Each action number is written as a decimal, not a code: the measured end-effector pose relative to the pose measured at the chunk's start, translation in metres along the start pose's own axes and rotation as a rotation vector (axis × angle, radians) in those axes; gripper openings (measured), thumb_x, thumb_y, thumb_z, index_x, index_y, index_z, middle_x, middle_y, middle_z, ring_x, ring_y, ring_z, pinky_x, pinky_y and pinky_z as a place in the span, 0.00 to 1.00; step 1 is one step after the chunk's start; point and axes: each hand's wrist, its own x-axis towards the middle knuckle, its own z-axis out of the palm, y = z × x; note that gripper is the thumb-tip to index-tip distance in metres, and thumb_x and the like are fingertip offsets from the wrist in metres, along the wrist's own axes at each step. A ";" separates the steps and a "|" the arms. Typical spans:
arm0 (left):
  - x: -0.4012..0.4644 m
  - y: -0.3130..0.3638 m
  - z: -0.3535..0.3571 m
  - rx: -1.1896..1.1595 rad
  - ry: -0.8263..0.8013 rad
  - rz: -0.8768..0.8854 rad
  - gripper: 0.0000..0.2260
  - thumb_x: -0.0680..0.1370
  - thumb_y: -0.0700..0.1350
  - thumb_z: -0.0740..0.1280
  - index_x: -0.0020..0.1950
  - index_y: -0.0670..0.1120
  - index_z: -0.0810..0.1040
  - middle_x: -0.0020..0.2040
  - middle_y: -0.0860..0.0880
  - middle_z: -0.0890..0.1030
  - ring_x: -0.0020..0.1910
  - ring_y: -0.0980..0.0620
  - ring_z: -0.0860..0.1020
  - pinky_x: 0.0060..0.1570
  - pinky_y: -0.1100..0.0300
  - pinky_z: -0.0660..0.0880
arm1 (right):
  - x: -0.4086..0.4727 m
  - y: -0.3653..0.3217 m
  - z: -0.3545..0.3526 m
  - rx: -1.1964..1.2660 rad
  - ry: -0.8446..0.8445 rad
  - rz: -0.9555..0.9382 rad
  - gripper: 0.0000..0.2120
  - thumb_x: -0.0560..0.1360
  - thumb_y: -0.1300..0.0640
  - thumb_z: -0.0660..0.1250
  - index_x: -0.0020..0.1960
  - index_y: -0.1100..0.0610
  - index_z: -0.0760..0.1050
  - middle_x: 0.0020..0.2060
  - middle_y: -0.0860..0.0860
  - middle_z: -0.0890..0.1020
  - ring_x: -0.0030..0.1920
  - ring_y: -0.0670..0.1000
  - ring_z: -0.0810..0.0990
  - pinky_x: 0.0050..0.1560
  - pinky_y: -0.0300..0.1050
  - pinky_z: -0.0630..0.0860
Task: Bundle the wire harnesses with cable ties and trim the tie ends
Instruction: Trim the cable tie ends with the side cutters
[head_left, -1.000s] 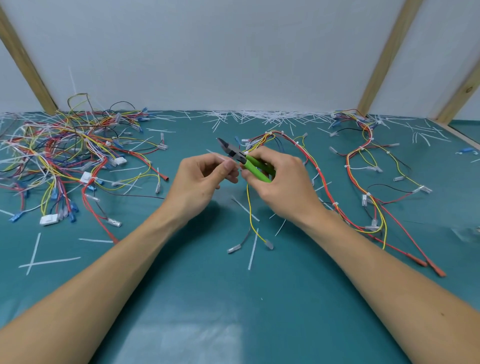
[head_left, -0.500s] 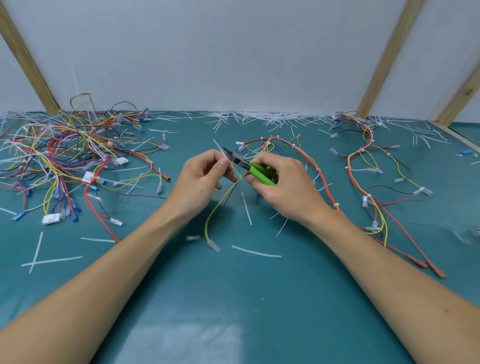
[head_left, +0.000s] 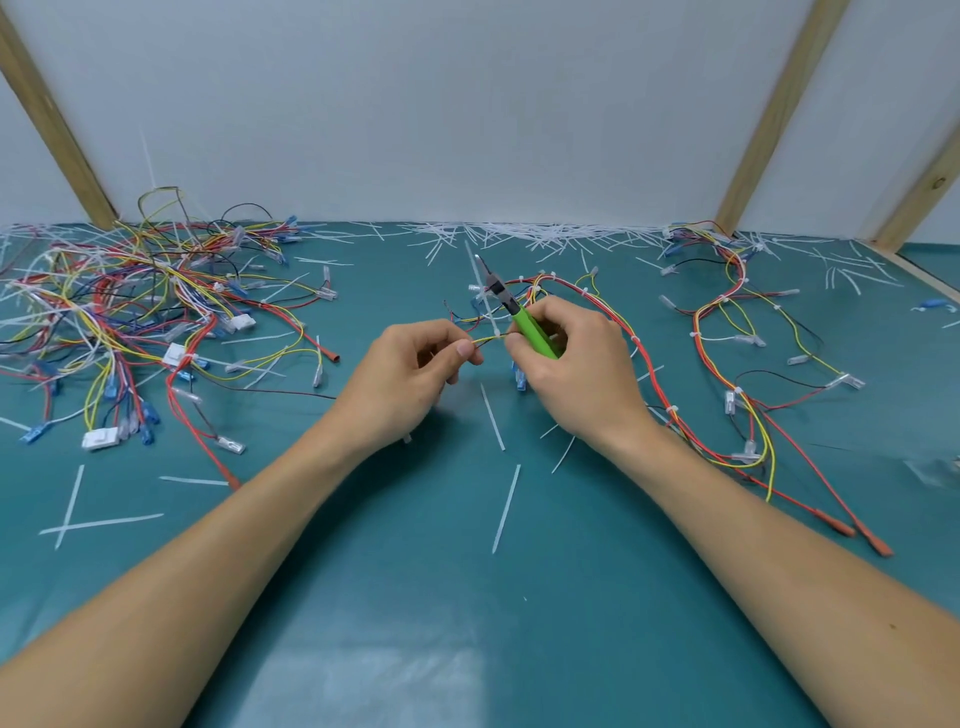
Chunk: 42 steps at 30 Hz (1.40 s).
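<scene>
Fingers of the left hand (head_left: 410, 371) pinch yellow and red wires of the harness (head_left: 613, 317); the right hand (head_left: 566, 364) grips green-handled cutters (head_left: 511, 306), tip up beside an untrimmed cable tie (head_left: 485, 306). Teal table (head_left: 415, 597) strewn with offcuts (head_left: 506, 506); white wall (head_left: 415, 104) behind

This is a workbench in a small assembly workshop. A teal mat (head_left: 467, 623) covers the bench, a plain white wall (head_left: 415, 104) with wooden battens (head_left: 779, 109) backs it, and a heap of coloured wires (head_left: 130, 312) and cut tie ends (head_left: 545, 236) litters it.
</scene>
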 end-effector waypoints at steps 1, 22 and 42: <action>0.000 0.000 -0.001 0.033 0.029 0.016 0.10 0.84 0.47 0.64 0.44 0.50 0.82 0.30 0.57 0.71 0.28 0.57 0.66 0.30 0.64 0.62 | -0.001 -0.001 0.000 0.026 -0.024 0.017 0.06 0.76 0.53 0.71 0.41 0.50 0.78 0.30 0.46 0.80 0.35 0.54 0.78 0.42 0.55 0.77; 0.002 0.007 -0.005 -0.350 0.158 -0.165 0.14 0.81 0.54 0.68 0.46 0.45 0.85 0.36 0.48 0.84 0.24 0.52 0.72 0.23 0.65 0.64 | -0.006 -0.017 0.009 0.592 -0.203 0.341 0.06 0.79 0.63 0.70 0.44 0.55 0.80 0.34 0.49 0.83 0.30 0.47 0.77 0.31 0.43 0.77; 0.000 0.009 -0.011 -0.584 0.001 -0.274 0.09 0.81 0.52 0.67 0.46 0.48 0.81 0.49 0.47 0.87 0.44 0.51 0.86 0.29 0.63 0.76 | -0.005 -0.013 0.009 0.510 -0.225 0.240 0.08 0.78 0.65 0.70 0.45 0.53 0.82 0.33 0.47 0.82 0.32 0.47 0.78 0.35 0.48 0.78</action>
